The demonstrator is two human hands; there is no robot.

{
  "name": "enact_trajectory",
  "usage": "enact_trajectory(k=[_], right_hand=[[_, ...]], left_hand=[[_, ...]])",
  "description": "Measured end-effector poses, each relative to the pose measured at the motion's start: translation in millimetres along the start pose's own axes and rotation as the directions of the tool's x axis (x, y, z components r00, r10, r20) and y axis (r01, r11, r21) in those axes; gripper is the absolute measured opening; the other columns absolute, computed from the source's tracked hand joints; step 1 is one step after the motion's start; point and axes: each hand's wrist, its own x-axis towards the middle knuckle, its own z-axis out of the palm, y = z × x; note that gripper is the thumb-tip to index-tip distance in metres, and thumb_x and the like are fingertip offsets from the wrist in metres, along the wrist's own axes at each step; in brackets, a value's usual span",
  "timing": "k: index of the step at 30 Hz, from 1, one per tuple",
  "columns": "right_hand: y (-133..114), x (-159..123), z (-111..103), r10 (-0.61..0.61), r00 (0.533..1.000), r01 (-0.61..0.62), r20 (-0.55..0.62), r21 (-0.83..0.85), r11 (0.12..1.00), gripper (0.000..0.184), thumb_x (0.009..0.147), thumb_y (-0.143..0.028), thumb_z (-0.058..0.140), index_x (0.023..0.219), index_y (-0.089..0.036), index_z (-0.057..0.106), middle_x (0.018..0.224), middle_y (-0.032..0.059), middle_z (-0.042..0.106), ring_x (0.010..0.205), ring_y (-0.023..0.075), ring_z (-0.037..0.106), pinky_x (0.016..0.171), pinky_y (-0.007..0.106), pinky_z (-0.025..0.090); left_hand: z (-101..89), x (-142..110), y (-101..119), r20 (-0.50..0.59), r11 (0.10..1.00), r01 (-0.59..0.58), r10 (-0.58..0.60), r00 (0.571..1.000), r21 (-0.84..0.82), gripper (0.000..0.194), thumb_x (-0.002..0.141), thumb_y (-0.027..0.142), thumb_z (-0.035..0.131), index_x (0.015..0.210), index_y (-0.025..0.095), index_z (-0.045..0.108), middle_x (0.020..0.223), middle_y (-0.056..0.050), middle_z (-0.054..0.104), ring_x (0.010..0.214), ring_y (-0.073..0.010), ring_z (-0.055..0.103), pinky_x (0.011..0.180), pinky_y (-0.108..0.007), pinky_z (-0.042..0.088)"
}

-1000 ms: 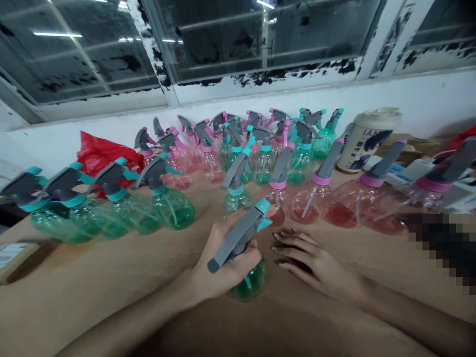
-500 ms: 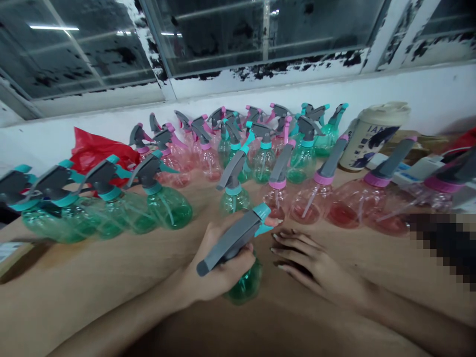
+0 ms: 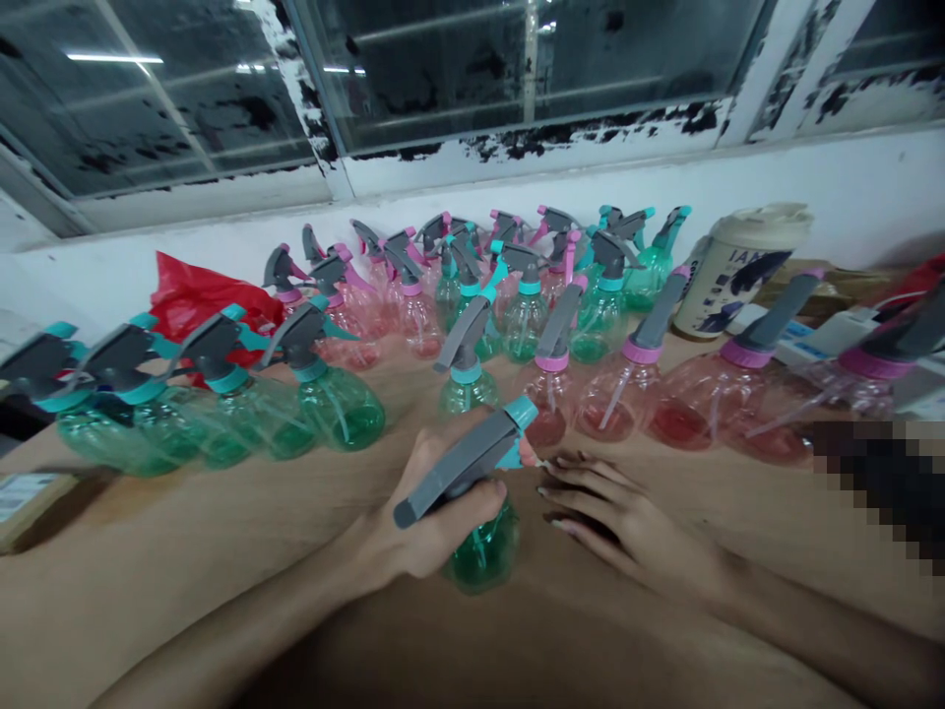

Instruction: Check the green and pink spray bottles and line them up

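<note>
My left hand (image 3: 435,492) is wrapped round the neck of a green spray bottle (image 3: 483,556) with a grey head and teal nozzle. Its index finger curls over the teal trigger (image 3: 511,454), and the nozzle points away to the right. Green liquid shows in the lower part of this bottle. Beside it, my right hand (image 3: 616,517) lies palm down with its fingers stretched out on the wooden table (image 3: 295,551), holding nothing. Just beyond my left hand stands another green spray bottle (image 3: 468,388).
Several green spray bottles (image 3: 346,409) line the left, and several pink ones (image 3: 675,418) the right. More of both colours crowd the back near the wall. A red plastic bag (image 3: 211,295) lies at back left; a cream cup (image 3: 738,271) stands at back right.
My left index finger has bent inward, drawing the teal trigger back toward the bottle's neck. The right hand has stayed almost still. The view has shifted slightly.
</note>
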Motion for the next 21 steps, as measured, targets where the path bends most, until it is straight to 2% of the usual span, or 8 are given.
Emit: enact_trajectory(k=[3, 7, 11, 14, 17, 21], right_hand=[[1.5, -1.1, 1.3, 0.003, 1.0, -0.003, 0.013, -0.01, 1.0, 0.029, 0.089, -0.026, 0.049, 0.117, -0.027, 0.057, 0.124, 0.0028, 0.059, 0.123, 0.021, 0.045, 0.102, 0.047, 0.038], [4.7, -3.4, 4.5, 0.008, 1.0, -0.007, 0.029, -0.03, 1.0, 0.031, 0.089, -0.028, 0.049, 0.12, -0.027, 0.055, 0.126, 0.0024, 0.057, 0.124, 0.0209, 0.044, 0.103, 0.046, 0.038], [3.5, -3.1, 3.5, 0.02, 0.999, -0.019, 0.036, -0.026, 0.999, 0.031, 0.09, -0.028, 0.048, 0.12, -0.026, 0.055, 0.127, 0.0024, 0.056, 0.125, 0.0208, 0.043, 0.103, 0.045, 0.038], [1.6, -1.6, 0.8, 0.019, 0.999, -0.019, 0.03, -0.004, 1.0, 0.031, 0.089, -0.027, 0.049, 0.119, -0.026, 0.056, 0.125, 0.0033, 0.057, 0.123, 0.0213, 0.044, 0.102, 0.046, 0.039], [0.9, -0.6, -0.5, 0.014, 0.999, -0.014, 0.029, 0.007, 1.0, 0.03, 0.089, -0.027, 0.049, 0.119, -0.026, 0.056, 0.124, 0.0036, 0.058, 0.123, 0.0213, 0.045, 0.101, 0.046, 0.04], [0.4, -0.1, -0.7, 0.02, 0.999, -0.02, 0.028, 0.0, 1.0, 0.029, 0.089, -0.027, 0.049, 0.117, -0.027, 0.057, 0.124, 0.0031, 0.058, 0.122, 0.0206, 0.046, 0.101, 0.045, 0.04]], left_hand=[[-0.9, -0.6, 3.4, 0.003, 1.0, 0.009, -0.009, 1.0, -0.01, 0.018, 0.072, 0.022, 0.048, 0.085, 0.02, 0.061, 0.056, 0.005, 0.052, 0.05, -0.0126, 0.05, 0.057, -0.026, 0.048], [0.3, -1.1, 2.4, -0.037, 1.0, -0.018, 0.017, 0.999, -0.015, 0.016, 0.071, 0.021, 0.048, 0.082, 0.02, 0.059, 0.063, 0.002, 0.055, 0.058, -0.0142, 0.051, 0.063, -0.029, 0.049], [3.8, -0.4, -3.3, -0.083, 1.0, -0.023, 0.024, 0.996, 0.012, 0.002, 0.069, 0.022, 0.049, 0.067, 0.022, 0.049, 0.06, 0.003, 0.051, 0.055, -0.014, 0.048, 0.055, -0.027, 0.046], [7.4, 0.2, -4.8, -0.126, 0.999, -0.015, 0.02, 0.992, 0.04, 0.009, 0.068, 0.022, 0.047, 0.062, 0.023, 0.041, 0.056, 0.004, 0.046, 0.051, -0.013, 0.043, 0.049, -0.026, 0.042], [10.8, -0.1, -3.2, -0.161, 0.998, 0.012, -0.003, 0.987, 0.058, 0.009, 0.068, 0.023, 0.046, 0.062, 0.023, 0.04, 0.055, 0.005, 0.043, 0.049, -0.013, 0.041, 0.05, -0.026, 0.041], [12.6, -1.0, -2.1, -0.204, 0.995, 0.008, 0.013, 0.979, 0.1, 0.008, 0.069, 0.02, 0.046, 0.061, 0.023, 0.044, 0.058, 0.004, 0.048, 0.052, -0.0133, 0.044, 0.053, -0.027, 0.044]])
